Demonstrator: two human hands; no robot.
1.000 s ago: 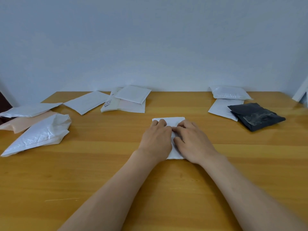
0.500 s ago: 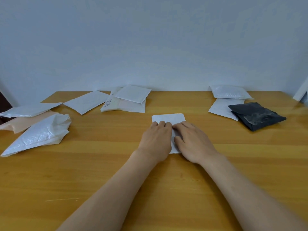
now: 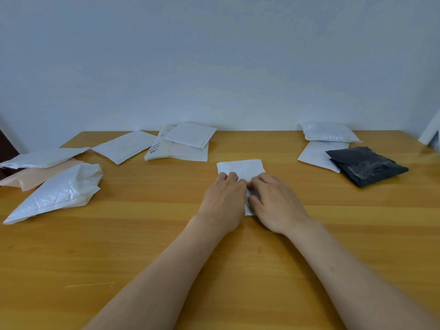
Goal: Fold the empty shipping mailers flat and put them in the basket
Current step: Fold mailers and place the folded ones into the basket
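Pressing: I see the left hand (image 3: 222, 201) and the right hand (image 3: 277, 206) lying on the small white mailer (image 3: 240, 166), palms down.
Fingers: released, a little bent, flat on the paper; they grasp nothing.
Mailer: under both palms, on the table (image 3: 142, 246); its far edge shows just beyond the fingertips.
Beyond the fingers: a pile of white mailers (image 3: 188, 141).
Right of the fingers: a black mailer (image 3: 366, 166), well apart.
Left of the fingers: a crumpled white mailer (image 3: 57, 194).
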